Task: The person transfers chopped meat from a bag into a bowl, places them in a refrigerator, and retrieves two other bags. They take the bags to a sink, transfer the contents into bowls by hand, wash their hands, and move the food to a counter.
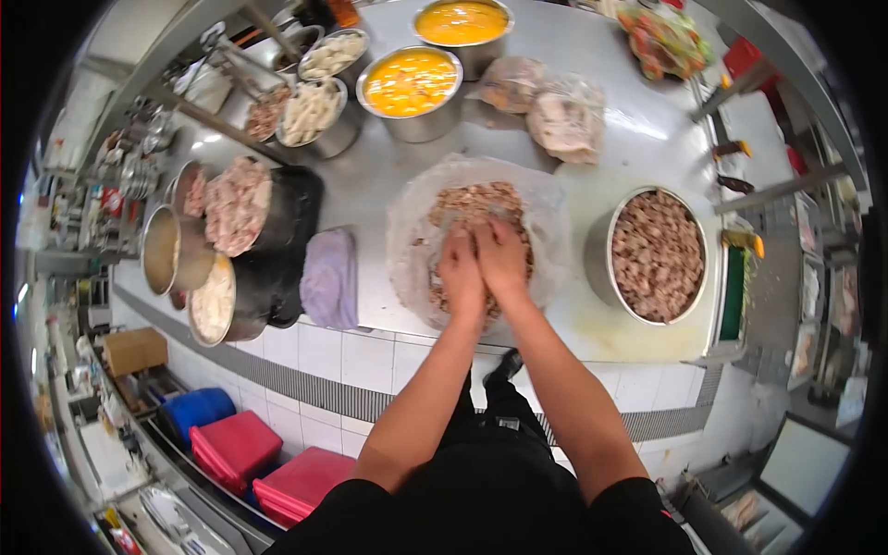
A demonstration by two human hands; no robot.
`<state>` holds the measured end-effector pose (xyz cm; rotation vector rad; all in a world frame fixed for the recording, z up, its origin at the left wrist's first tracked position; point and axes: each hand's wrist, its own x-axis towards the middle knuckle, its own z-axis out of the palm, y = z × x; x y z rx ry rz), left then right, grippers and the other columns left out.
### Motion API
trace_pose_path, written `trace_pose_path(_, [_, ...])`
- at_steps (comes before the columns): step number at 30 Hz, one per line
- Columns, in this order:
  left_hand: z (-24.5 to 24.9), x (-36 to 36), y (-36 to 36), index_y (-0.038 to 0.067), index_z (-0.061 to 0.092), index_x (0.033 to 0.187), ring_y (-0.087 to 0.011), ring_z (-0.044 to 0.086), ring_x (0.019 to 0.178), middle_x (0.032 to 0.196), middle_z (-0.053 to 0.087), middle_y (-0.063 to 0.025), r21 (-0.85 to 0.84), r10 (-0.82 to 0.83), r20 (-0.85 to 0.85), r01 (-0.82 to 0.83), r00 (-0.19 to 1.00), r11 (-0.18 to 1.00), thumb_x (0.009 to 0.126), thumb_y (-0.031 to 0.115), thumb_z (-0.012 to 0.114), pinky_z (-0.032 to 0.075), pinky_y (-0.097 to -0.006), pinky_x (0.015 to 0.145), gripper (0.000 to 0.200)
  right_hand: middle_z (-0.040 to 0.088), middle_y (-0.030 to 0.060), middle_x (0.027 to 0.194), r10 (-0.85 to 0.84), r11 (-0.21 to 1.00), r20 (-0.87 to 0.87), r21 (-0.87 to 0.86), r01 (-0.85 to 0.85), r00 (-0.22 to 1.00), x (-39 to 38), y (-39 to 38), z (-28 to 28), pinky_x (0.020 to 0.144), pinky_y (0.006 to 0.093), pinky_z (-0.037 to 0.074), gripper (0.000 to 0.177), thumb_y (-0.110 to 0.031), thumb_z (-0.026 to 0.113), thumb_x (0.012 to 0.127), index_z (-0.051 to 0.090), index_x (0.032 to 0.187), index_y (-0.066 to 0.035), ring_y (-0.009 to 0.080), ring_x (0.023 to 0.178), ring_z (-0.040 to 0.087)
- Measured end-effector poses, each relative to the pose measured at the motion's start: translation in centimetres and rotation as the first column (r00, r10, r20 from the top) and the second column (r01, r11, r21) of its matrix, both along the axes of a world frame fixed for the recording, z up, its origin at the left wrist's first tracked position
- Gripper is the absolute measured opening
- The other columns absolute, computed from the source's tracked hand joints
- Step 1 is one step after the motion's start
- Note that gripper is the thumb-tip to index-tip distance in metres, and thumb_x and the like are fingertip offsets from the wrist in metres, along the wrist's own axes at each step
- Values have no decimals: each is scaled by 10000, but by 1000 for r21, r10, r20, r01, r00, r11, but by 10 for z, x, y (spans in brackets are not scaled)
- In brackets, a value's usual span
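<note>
A clear plastic bag [407, 250] lies spread on the steel counter, with small brownish meat pieces [476, 196] on it. My left hand [461, 270] presses down on the meat, its fingers pointing away from me. Right beside it, my right hand [500, 254] lies on the same meat, the two hands nearly touching. The fingers look stretched out and flat, though the fingertips are partly blurred against the plastic and meat. To the right stands a round metal pot [601, 264] full of diced brown meat [657, 254], on a pale cutting board [573, 333].
A folded purple cloth [329, 277] lies left of the bag. Beyond it sit a black tray [301, 203] and pots of pale meat [238, 203]. Two pots of yellow liquid [412, 81] and bagged food [566, 120] stand behind. Knives [735, 185] rest at the right edge.
</note>
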<state>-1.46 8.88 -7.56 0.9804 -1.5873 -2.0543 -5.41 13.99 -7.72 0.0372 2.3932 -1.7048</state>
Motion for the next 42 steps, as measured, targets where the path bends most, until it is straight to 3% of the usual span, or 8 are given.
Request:
trace_pose_path(5, [20, -12, 6, 38, 616, 893, -130, 574, 788, 883, 633, -56, 222, 114, -97, -90, 989, 971, 963, 210, 516, 468, -280, 699, 211, 682, 56, 889, -59, 790, 375, -549, 273, 925, -3, -13, -6, 736, 256, 489, 255, -174, 636, 863, 671, 1031, 16, 118, 798, 609])
trace_pose_path(14, [123, -7, 67, 5, 608, 1030, -157, 597, 869, 982, 640, -88, 94, -25, -229, 47, 973, 994, 943, 182, 539, 499, -299, 790, 209, 663, 49, 916, -226, 636, 256, -692, 342, 940, 16, 59, 131, 738, 224, 479, 250, -138, 632, 866, 665, 1049, 29, 93, 821, 586])
trace_pose_path(20, [145, -48, 161, -9, 632, 1005, -113, 576, 908, 984, 649, -62, 34, -479, -396, 534, 783, 845, 927, 143, 570, 451, -254, 834, 182, 664, 48, 932, -532, 504, 123, -749, 430, 838, -9, 174, 154, 739, 215, 473, 214, -131, 601, 900, 663, 1023, 33, 81, 836, 589])
trace_pose_path(26, [141, -77, 171, -10, 650, 962, -107, 588, 877, 927, 660, -52, 57, -646, -430, 733, 631, 678, 908, 115, 557, 455, -253, 829, 165, 665, 44, 918, -476, 686, -52, -647, 334, 878, -23, 234, 142, 799, 247, 468, 236, -158, 578, 922, 662, 1014, 41, 102, 871, 589])
trace_pose_path(29, [129, -77, 167, -18, 654, 961, -156, 623, 895, 944, 687, -93, -257, -718, -353, 676, 600, 691, 913, 92, 543, 476, -276, 815, 164, 677, 77, 982, -398, 847, -178, -449, 286, 900, -23, 246, 136, 811, 266, 473, 231, -173, 554, 934, 675, 999, 13, 159, 881, 626])
trace_pose_path(32, [115, -69, 169, -20, 645, 1038, -302, 625, 1009, 1061, 666, -148, -646, -751, -265, 467, 605, 604, 898, 91, 536, 462, -365, 913, 210, 639, 148, 1141, -179, 974, -462, 39, 222, 868, -19, 251, 129, 913, 336, 454, 243, -159, 522, 927, 656, 1078, -24, 273, 1004, 620])
trace_pose_path(34, [102, -64, 172, -26, 607, 1129, -358, 559, 1113, 1185, 610, -185, -833, -760, -157, 329, 631, 445, 883, 115, 549, 399, -448, 994, 289, 538, 203, 1293, 151, 809, -678, 503, 303, 719, -19, 253, 112, 1020, 428, 384, 308, -144, 499, 910, 611, 1183, -55, 367, 1162, 524])
trace_pose_path(42, [116, -27, 141, 26, 570, 1218, -385, 518, 1176, 1244, 561, -217, -853, -746, -130, 310, 653, 420, 894, 155, 560, 365, -467, 1048, 349, 324, 204, 1495, 100, 840, -542, 495, 221, 834, -7, 260, 111, 1111, 446, 271, 489, -328, 403, 984, 451, 1389, -59, 379, 1333, 363])
